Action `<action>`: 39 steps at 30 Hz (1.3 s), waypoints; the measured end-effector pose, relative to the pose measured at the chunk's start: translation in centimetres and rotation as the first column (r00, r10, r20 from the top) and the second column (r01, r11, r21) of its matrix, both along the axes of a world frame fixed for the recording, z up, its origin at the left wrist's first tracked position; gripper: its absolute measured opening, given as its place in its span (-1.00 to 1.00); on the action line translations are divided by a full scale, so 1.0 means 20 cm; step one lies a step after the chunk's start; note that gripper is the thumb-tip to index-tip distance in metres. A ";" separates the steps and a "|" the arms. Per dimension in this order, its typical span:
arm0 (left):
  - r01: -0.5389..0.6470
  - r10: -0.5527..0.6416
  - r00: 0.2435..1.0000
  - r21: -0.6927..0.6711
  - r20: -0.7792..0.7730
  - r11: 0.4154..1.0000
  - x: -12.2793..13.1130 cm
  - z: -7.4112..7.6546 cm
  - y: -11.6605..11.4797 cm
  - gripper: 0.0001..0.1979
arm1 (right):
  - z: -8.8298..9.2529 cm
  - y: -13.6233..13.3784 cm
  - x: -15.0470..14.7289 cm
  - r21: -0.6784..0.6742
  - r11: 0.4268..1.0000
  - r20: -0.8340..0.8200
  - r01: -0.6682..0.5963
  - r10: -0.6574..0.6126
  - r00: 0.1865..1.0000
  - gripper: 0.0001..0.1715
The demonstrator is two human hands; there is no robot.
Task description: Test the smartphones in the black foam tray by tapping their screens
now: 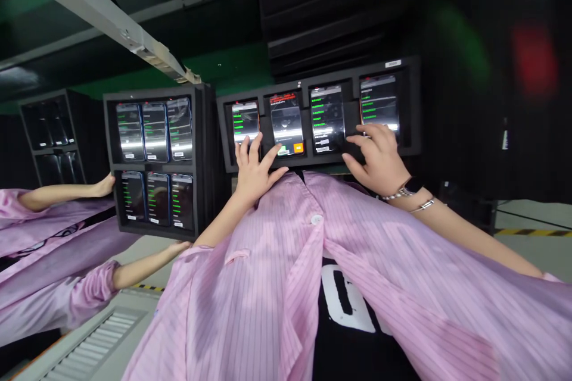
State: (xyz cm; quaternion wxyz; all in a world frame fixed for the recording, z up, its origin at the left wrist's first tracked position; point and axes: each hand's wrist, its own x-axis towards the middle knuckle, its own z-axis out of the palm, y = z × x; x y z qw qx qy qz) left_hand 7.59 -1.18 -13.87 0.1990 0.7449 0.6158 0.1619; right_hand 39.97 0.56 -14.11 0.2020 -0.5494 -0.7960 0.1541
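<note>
A black foam tray (353,74) in front of me holds several smartphones side by side, their screens lit. My left hand (254,172) lies with fingers spread over the lower ends of the leftmost phone (245,116) and the second phone (286,119). That second phone shows red text at the top and green and orange buttons below. My right hand (379,155) has its fingers apart over the gap between the third phone (328,113) and the rightmost phone (379,98), partly covering the latter. Green lines of text show on the other screens. Neither hand grips anything.
On the left, a co-worker's hands (105,186) support another black tray (149,168) with several lit phones. Further left stands a third tray (53,149). Stacked black trays (330,36) are behind mine. A pale metal bar (120,24) slants across the upper left.
</note>
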 end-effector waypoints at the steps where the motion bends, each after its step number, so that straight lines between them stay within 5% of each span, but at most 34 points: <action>1: -0.013 0.013 1.000 0.002 0.002 1.000 0.00 0.00 0.00 -0.36 | -0.01 0.00 -0.02 -0.014 1.000 0.020 -0.005 0.006 1.000 -0.57; 9: -0.010 0.008 0.993 -0.016 -0.121 1.000 0.05 -0.02 0.08 -0.30 | -0.09 0.01 -0.15 -0.072 0.985 0.027 -0.156 0.158 0.987 -0.39; 22: -0.001 0.004 0.986 0.016 -0.164 1.000 0.02 -0.02 0.10 -0.40 | -0.11 0.04 -0.19 -0.145 0.977 0.074 -0.153 0.165 0.984 -0.27; 26: -0.131 0.143 0.983 0.108 -0.118 0.985 -0.14 -0.03 0.07 -0.30 | -0.08 0.02 -0.07 -0.115 0.992 0.069 -0.050 0.058 0.996 -0.27; 31: -0.232 0.235 0.967 0.048 -0.099 0.972 -0.33 -0.06 0.00 -0.27 | -0.09 -0.03 0.17 -0.044 0.985 0.103 0.166 -0.161 0.982 -0.19; 39: -0.216 0.215 0.971 -0.005 -0.106 0.976 -0.36 -0.07 -0.01 -0.41 | -0.10 -0.05 0.24 -0.012 0.987 0.071 0.159 -0.158 0.985 -0.29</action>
